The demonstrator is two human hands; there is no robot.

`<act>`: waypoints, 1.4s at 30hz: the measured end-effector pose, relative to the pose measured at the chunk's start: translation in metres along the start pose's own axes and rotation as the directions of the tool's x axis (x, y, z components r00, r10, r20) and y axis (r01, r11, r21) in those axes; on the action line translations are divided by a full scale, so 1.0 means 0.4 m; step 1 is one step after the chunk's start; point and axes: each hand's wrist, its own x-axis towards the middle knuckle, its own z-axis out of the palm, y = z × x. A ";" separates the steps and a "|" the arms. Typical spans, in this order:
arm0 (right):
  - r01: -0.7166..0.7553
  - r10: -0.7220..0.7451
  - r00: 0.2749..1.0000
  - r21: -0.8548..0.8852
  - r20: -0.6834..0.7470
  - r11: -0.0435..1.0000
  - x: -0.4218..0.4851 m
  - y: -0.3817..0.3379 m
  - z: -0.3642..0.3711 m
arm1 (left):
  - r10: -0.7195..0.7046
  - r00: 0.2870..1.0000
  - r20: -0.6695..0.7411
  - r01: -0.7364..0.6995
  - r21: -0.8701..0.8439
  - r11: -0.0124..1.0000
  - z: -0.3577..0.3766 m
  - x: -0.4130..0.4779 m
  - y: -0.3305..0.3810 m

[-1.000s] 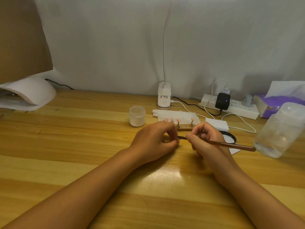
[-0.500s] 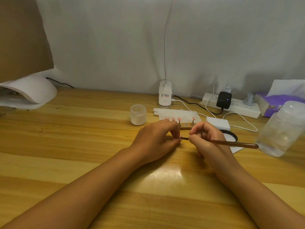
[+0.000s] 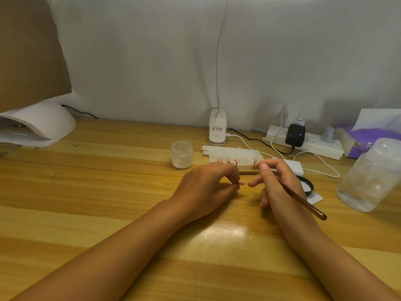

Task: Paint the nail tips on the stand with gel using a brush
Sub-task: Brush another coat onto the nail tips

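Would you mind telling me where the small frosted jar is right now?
In the head view, the frosted jar stands on the wooden table, left of centre, just left of the nail stand and beyond the left hand.

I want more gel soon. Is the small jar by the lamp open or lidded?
Lidded, it seems: the jar stands upright with a frosted cap on top. A separate black lid lies by the right hand.

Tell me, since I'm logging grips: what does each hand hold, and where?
The left hand pinches a nail tip on its small holder at the fingertips. The right hand grips the brush near its front; its back end sticks out.
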 end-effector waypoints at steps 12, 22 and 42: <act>0.208 -0.166 0.973 -0.284 0.162 0.936 -0.016 -0.004 0.011 | 0.001 0.997 -0.074 -0.005 -0.050 0.999 0.002 0.000 -0.005; 0.178 -0.173 0.984 -0.214 0.043 0.960 -0.014 -0.006 0.009 | -0.159 0.953 -0.256 0.166 0.007 0.986 -0.003 0.003 0.005; 0.213 -0.267 0.959 -0.381 -0.093 0.900 -0.009 0.016 -0.002 | -0.359 0.933 -0.011 0.359 0.004 0.933 -0.004 0.018 -0.016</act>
